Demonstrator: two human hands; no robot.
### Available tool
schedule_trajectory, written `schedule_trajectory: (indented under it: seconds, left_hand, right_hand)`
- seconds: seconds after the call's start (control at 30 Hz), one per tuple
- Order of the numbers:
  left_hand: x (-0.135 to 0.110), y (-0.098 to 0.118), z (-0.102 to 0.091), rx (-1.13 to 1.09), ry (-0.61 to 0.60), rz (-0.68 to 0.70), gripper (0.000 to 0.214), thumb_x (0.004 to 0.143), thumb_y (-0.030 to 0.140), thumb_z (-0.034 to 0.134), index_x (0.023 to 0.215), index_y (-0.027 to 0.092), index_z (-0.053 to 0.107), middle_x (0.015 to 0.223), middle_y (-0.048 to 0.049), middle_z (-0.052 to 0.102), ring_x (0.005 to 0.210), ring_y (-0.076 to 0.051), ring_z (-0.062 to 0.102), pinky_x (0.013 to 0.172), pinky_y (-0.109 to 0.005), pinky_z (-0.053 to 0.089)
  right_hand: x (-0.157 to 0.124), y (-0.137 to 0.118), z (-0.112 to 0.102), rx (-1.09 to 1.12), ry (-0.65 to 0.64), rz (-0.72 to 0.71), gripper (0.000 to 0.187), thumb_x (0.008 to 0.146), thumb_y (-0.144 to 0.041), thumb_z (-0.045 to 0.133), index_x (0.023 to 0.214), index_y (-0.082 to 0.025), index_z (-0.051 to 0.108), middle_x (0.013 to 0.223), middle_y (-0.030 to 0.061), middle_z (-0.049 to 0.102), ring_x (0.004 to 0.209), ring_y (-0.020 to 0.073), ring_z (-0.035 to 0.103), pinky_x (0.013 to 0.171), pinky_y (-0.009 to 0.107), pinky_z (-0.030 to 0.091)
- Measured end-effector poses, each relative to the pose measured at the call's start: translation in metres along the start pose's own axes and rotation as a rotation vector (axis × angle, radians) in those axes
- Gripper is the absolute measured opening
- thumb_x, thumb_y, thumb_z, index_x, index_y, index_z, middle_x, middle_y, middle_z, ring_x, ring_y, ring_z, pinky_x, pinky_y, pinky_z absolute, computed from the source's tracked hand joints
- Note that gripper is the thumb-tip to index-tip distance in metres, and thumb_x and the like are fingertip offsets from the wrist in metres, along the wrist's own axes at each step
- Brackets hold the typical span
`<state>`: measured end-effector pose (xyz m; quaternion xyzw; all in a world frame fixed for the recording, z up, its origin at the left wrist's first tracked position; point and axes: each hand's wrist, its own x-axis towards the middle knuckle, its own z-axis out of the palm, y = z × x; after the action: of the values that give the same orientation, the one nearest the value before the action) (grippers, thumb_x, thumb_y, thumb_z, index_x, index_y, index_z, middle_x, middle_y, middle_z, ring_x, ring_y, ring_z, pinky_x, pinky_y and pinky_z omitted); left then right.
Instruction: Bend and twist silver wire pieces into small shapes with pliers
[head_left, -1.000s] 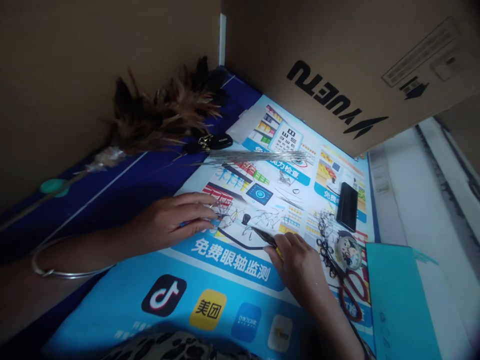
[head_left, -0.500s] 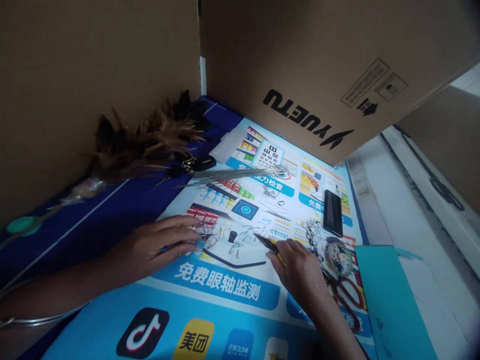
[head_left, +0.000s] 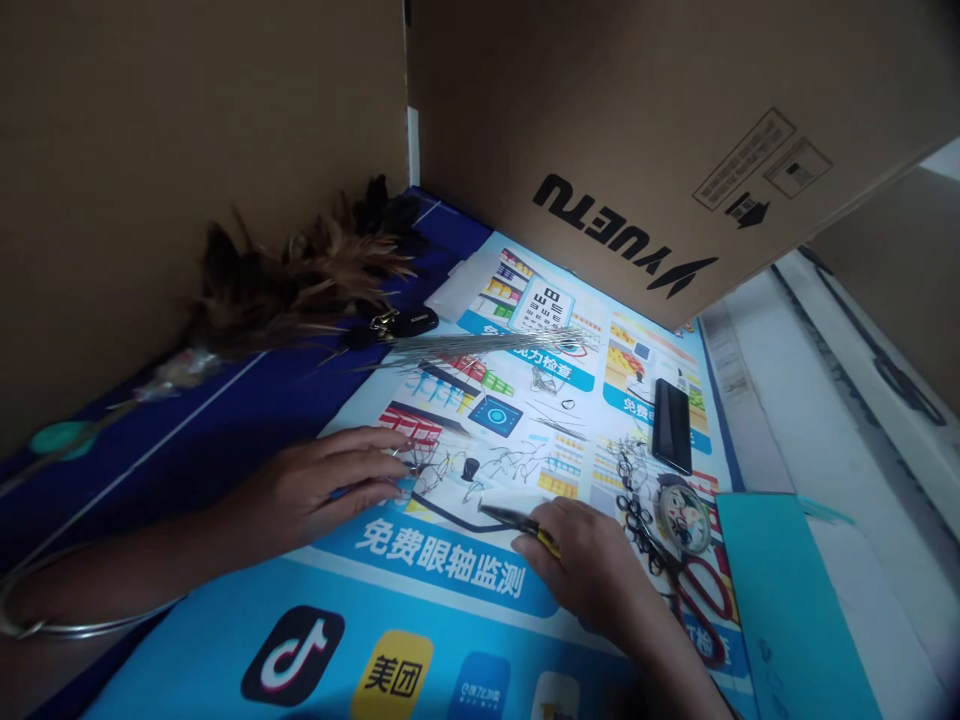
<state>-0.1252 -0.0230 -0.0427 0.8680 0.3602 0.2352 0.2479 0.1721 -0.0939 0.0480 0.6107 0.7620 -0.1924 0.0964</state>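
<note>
My right hand (head_left: 589,555) is closed around a pair of pliers (head_left: 510,518) with dark pointed jaws and a yellow-and-black grip. The jaws point left, toward my left hand, low over the printed mat. My left hand (head_left: 330,485) rests on the mat, fingers stretched out and slightly apart. Thin wire pieces (head_left: 514,460) lie bent and scattered between the hands, some right beside the left fingertips. Whether a fine wire sits under those fingertips is too small to tell. Behind them lies a bundle of straight thin wires (head_left: 487,344).
On the right are a black phone-like slab (head_left: 671,425), a round patterned tin (head_left: 682,518), red-handled scissors (head_left: 705,590), small dark rings (head_left: 636,515) and a teal folder (head_left: 787,600). Brown feathers (head_left: 300,265) and a black key fob (head_left: 414,322) lie at left. Cardboard walls (head_left: 600,100) enclose the back.
My right hand has moved the pliers left and toward me, with the jaws now pointing more level to the left. The left hand stays almost in place. The view has shifted slightly.
</note>
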Motion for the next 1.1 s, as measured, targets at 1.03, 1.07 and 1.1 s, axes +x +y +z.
schedule_trajectory:
  seconds: [1.03,1.07,1.1]
  left_hand:
    - [0.002,-0.002,0.003,-0.033,0.061,0.025,0.021,0.085,0.032,0.055,0.102,0.025,0.067,0.119,-0.0034,0.06,0.11,-0.021,0.055,0.095,-0.032,0.048]
    - [0.003,-0.002,0.003,-0.034,0.063,0.026,0.022,0.085,0.032,0.055,0.102,0.025,0.067,0.119,-0.0034,0.06,0.11,-0.021,0.055,0.095,-0.032,0.047]
    - [0.004,-0.002,0.003,-0.036,0.063,0.025,0.022,0.085,0.032,0.055,0.103,0.025,0.067,0.12,-0.0034,0.06,0.11,-0.021,0.055,0.096,-0.033,0.047]
  right_hand:
    - [0.013,0.003,0.034,-0.317,0.372,-0.153,0.013,0.085,-0.032,0.059,0.082,-0.02,0.054,0.076,0.0017,0.053,0.073,0.0159,0.049,0.06,0.028,0.032]
    - [0.013,0.005,0.034,-0.316,0.386,-0.156,0.015,0.084,-0.033,0.059,0.081,-0.02,0.054,0.075,0.0015,0.052,0.072,0.0157,0.049,0.06,0.028,0.032]
    - [0.013,0.007,0.033,-0.32,0.404,-0.153,0.016,0.084,-0.035,0.059,0.081,-0.02,0.054,0.075,0.0014,0.052,0.072,0.0157,0.048,0.06,0.028,0.031]
